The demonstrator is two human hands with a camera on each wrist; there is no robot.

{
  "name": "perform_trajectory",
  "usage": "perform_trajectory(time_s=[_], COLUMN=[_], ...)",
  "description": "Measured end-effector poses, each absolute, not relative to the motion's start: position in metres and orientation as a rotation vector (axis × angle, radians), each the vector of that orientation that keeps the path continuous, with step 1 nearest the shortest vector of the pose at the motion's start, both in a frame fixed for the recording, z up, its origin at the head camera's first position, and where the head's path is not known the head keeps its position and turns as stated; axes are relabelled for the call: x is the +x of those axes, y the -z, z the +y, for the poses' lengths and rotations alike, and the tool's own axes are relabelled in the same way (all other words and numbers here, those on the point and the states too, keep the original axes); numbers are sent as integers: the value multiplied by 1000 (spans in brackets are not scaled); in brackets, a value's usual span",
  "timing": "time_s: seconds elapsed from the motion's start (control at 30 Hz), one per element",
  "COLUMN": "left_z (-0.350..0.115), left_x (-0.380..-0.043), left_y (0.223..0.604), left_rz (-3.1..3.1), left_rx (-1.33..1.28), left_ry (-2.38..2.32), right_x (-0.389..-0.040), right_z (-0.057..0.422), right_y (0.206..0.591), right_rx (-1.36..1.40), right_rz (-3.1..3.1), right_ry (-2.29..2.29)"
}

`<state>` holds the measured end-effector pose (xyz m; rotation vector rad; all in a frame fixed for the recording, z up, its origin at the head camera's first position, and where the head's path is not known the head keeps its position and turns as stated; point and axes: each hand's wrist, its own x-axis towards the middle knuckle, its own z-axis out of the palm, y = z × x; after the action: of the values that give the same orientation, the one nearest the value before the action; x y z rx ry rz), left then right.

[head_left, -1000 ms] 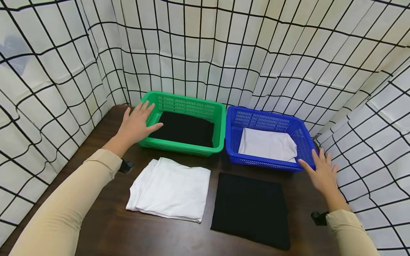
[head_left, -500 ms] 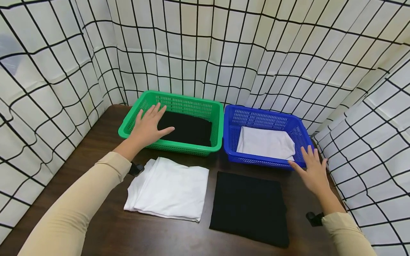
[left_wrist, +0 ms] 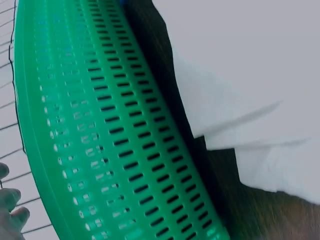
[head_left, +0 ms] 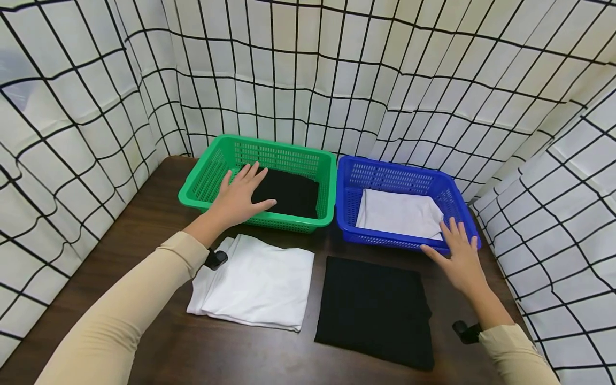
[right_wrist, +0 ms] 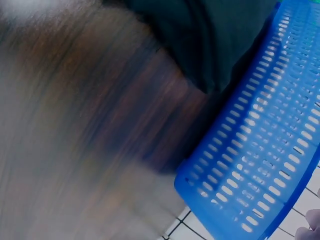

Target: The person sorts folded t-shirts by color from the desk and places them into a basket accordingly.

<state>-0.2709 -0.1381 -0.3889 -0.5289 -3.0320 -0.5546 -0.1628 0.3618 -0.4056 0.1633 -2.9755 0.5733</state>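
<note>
My left hand (head_left: 236, 199), fingers spread, hovers over the front left part of the green basket (head_left: 202, 201). Inside that basket lies a folded black cloth (head_left: 293, 192), partly hidden by the fingers. At the front right corner of the blue basket (head_left: 372, 239) is my right hand (head_left: 463, 264), its fingers also spread and holding nothing. A folded white cloth (head_left: 399, 214) lies in the blue basket. In front of the green basket rests a folded white garment (head_left: 262, 283); a folded black garment (head_left: 374, 313) lies before the blue one. Whether either hand touches a basket rim, I cannot tell.
Everything stands on a dark brown wooden table (head_left: 159, 342). White curtains (head_left: 289, 69) with a black grid pattern hang behind the baskets and along both sides. Both baskets stand side by side near the table's back edge.
My left hand has moved right, from the green basket's left end toward its black cloth. My right hand has shifted slightly left along the blue basket's corner. Cloths and baskets stay in place.
</note>
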Motion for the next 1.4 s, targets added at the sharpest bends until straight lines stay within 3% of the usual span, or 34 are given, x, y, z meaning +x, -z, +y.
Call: perform_trajectory(time_s=[1.4], left_z=[-53], left_x=[-222], left_y=[399], left_rz=[-2954], left_rx=[-969], left_ry=[693], right_x=[-139], right_z=[306], right_y=[413], right_rx=[438], right_rz=[-3032], right_ry=[-505])
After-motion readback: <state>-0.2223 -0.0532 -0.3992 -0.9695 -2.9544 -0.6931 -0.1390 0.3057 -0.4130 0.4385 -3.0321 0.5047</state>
